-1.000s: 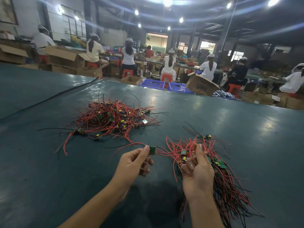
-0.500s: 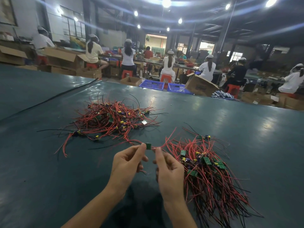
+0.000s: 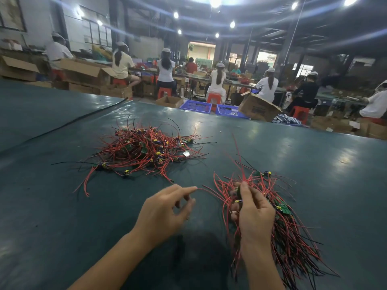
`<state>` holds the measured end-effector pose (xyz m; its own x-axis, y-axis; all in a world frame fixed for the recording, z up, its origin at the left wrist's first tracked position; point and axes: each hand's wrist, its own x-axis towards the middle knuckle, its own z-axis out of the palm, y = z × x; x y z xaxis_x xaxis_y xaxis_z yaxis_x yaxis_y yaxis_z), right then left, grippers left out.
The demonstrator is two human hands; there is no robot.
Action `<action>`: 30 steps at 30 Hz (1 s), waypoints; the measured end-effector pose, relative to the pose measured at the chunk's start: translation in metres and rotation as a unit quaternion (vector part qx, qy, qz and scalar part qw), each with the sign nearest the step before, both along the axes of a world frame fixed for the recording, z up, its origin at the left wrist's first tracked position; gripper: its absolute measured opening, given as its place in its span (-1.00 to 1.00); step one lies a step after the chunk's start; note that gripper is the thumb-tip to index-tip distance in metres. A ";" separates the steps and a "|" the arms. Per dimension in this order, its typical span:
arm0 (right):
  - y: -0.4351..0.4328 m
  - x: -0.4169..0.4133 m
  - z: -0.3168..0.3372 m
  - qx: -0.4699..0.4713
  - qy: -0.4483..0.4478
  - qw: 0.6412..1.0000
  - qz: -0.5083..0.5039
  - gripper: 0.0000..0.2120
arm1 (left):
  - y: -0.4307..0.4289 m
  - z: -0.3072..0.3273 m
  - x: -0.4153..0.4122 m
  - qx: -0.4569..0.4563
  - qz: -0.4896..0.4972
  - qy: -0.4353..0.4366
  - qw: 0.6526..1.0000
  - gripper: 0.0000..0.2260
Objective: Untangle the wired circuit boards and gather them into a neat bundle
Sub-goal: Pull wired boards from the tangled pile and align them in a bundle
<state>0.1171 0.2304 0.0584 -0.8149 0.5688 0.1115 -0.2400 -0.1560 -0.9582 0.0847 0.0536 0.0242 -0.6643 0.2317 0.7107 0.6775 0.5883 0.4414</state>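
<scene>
ok so here's where you're at: your right hand is wrapped round the head of the bundle on the near right of the table, thumb up on top, boards up by your fingers and the red and black tails fanning back toward you; your left hand looks like it's pinching the free end of 1 red wire between thumb and forefinger; it's a bit blurry, but the wire runs straight from those fingertips into the bundle; the tangled pile sits further out on the left, well apart from both hands, so loads left to do imo. My tip for this step: draw that 1 wire out along its own length and lay it in line with the other tails; don't yank it sideways or it'll likely drag its neighbours across and you've got a fresh knot; grip firm with the right hand up at the boards, since that's what lines the ends up; if the wire snags, ease off and wiggle rather than pull harder, those solder joints probably won't love it; get every tail pointing 1 way before you reach for the next piece from the pile.
</scene>
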 end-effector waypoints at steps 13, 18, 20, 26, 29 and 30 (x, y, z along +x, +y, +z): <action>0.010 0.007 -0.013 0.465 -0.188 0.859 -0.107 -0.67 | -0.080 -0.022 -0.068 -0.087 0.304 -0.254 0.914 -0.41; -0.024 0.009 -0.017 0.501 -0.082 0.861 -0.032 -0.74 | -0.090 -0.024 -0.088 -0.137 0.316 -0.287 0.894 -0.40; -0.030 0.010 -0.022 0.518 -0.072 0.852 0.001 -0.72 | -0.096 -0.023 -0.092 -0.119 0.329 -0.264 0.899 -0.46; -0.032 0.007 -0.029 0.521 -0.055 0.852 0.025 -0.71 | -0.092 -0.023 -0.079 -0.033 0.268 -0.147 0.952 -0.71; -0.032 0.006 -0.031 0.516 -0.044 0.855 0.033 -0.72 | -0.079 -0.016 -0.059 0.025 0.209 -0.040 0.977 -0.81; -0.032 0.006 -0.032 0.512 -0.036 0.858 0.037 -0.73 | -0.074 -0.010 -0.053 0.045 0.186 0.002 0.981 -0.84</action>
